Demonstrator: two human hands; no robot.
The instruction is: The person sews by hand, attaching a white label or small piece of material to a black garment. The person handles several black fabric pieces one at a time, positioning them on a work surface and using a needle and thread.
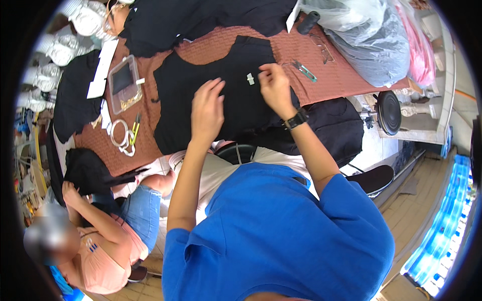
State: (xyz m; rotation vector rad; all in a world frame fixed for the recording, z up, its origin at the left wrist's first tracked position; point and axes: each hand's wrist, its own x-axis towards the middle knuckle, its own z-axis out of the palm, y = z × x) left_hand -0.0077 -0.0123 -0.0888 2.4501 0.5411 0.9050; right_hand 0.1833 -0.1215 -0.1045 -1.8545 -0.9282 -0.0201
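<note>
A black garment piece with a curved neckline lies spread on the brown-covered table in front of me. A small white label sits on it toward its right side. My left hand rests over the middle of the cloth, fingers stretched out and pointing away, with nothing visible in it. Right of the label, my right hand hovers with fingers curled and closed toward the thumb. What they pinch, if anything, is too small to make out. A dark watch circles my right wrist.
Green-handled thread snips, eyeglasses and a black thread spool lie at the right. Leftward are a clear plastic box, tape roll and yellow scissors. Plastic bags bulge far right. A seated co-worker handles black cloth.
</note>
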